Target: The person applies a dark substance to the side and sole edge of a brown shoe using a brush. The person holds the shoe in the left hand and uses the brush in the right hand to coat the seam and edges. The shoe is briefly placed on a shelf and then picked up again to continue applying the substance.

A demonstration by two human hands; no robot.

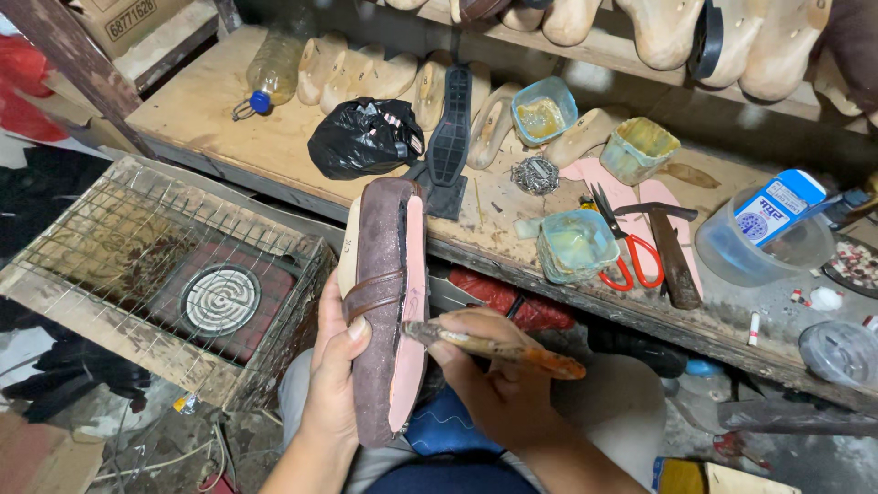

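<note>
Both hands work close under the camera, over the person's lap; the left hand (334, 384) is wrapped around the lower part of a shoe upper on its last (384, 302), thumb laid across the brown strap, fingers hidden behind; the right hand (489, 366) is closed around the handle of a worn brush (498, 346), pinching it between thumb and curled fingers.

Taking the shoe as landmark: its long axis runs nearly upright in the view, toe end toward the workbench (229, 110), heel end down toward the lap; its pink insole face (412, 302) is turned to the right, toward the brush; the brush lies crosswise to the shoe, its tip touching the pink edge about midway along, its orange-stained handle pointing away to the right. So the right hand is the nearer one to the pink face, and the left sits on the opposite, brown side.

Right of the shoe, on the bench, stand a glue tub (572, 245), red-handled scissors (626, 247) and a hammer (672, 252); left of it sits a wire-covered box with a round coil heater (219, 297).

Bristles are hard to make out against the pink; the shoe's heel end is covered by the left palm; whether glue is on the brush I cannot tell.
</note>
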